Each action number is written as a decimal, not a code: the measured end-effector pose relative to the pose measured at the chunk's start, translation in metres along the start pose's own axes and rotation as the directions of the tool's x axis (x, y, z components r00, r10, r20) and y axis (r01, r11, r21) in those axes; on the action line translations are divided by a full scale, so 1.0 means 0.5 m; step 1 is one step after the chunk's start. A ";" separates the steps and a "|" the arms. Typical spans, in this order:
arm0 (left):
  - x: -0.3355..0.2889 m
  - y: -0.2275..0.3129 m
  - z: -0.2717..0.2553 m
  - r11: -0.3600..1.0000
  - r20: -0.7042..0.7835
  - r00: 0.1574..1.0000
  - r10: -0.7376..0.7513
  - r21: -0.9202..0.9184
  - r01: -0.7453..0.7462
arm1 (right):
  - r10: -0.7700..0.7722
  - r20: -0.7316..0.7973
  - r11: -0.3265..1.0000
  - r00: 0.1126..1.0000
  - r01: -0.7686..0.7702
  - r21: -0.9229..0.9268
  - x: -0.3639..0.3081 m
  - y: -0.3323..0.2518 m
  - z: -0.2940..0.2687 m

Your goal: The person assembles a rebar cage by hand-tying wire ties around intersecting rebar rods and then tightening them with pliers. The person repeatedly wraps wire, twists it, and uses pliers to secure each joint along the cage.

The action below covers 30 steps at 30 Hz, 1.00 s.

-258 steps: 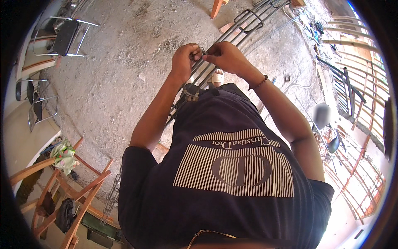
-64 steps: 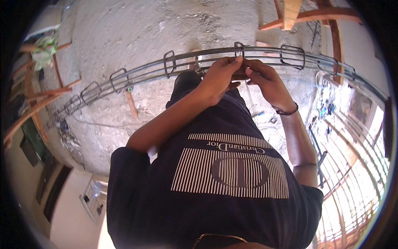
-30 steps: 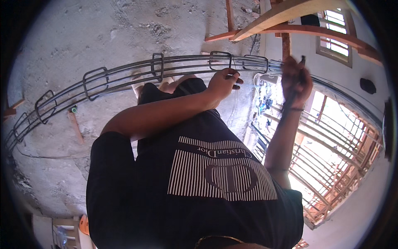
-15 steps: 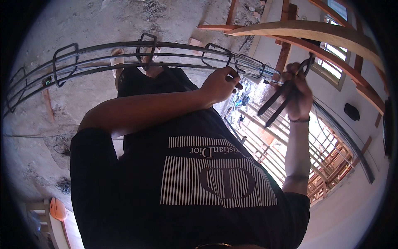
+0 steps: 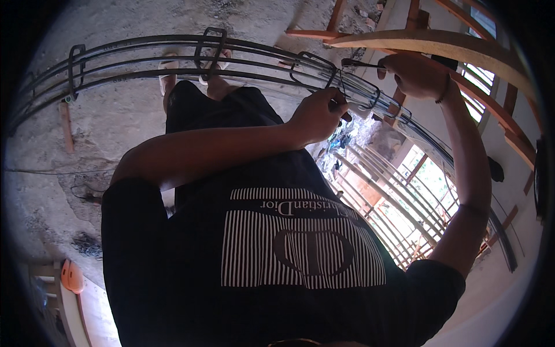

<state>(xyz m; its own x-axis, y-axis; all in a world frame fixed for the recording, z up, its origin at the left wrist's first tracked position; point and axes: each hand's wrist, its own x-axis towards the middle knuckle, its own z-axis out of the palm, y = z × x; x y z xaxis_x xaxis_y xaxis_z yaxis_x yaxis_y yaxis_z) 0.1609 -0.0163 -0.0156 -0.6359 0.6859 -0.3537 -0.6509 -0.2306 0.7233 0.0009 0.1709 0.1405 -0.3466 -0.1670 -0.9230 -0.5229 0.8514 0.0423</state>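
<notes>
A long rebar cage (image 5: 144, 58) of dark steel bars runs across in front of me, ringed by rectangular stirrups (image 5: 211, 49). My left hand (image 5: 318, 115) is closed around the stirrup (image 5: 312, 66) at the right part of the cage, pinching it against a bar. My right hand (image 5: 413, 75) is a little further right and higher, gripping dark pincers (image 5: 361, 62). Their tip points left at that same stirrup, just above my left hand. My black shirt with a striped print fills the lower half of the view.
A curved wooden beam (image 5: 439, 43) passes just above my right hand. Wooden props (image 5: 335, 17) stand behind the cage, and a slatted timber frame (image 5: 393, 191) lies below it. My sandalled foot (image 5: 169, 69) rests on rough concrete floor (image 5: 115, 127). An orange object (image 5: 72, 274) sits lower left.
My right hand had lifted away from the cage with the pincers; now it has come back down and left toward the stirrup. My left hand has kept its hold there.
</notes>
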 end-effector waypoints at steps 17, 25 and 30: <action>0.002 0.004 0.010 0.997 -0.008 0.999 0.042 -0.068 -0.043 | 0.027 0.278 0.996 0.960 0.000 -0.094 0.068 -0.036 -0.055; -0.002 0.020 0.012 0.998 -0.005 1.000 0.017 -0.061 -0.018 | 0.050 0.274 0.999 0.960 -0.045 -0.027 0.068 -0.037 -0.053; -0.002 0.025 0.009 0.999 -0.004 1.000 0.028 0.036 -0.028 | 0.083 0.233 0.991 0.969 -0.057 -0.117 0.057 -0.055 -0.045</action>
<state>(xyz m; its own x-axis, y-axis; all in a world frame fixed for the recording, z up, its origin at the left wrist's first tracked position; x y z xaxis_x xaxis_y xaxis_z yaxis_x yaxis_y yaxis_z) 0.1552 -0.0169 -0.0036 -0.6558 0.6761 -0.3358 -0.6177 -0.2249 0.7535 -0.0123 0.1315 0.1215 -0.1984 0.0247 -0.9798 -0.5899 0.7953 0.1395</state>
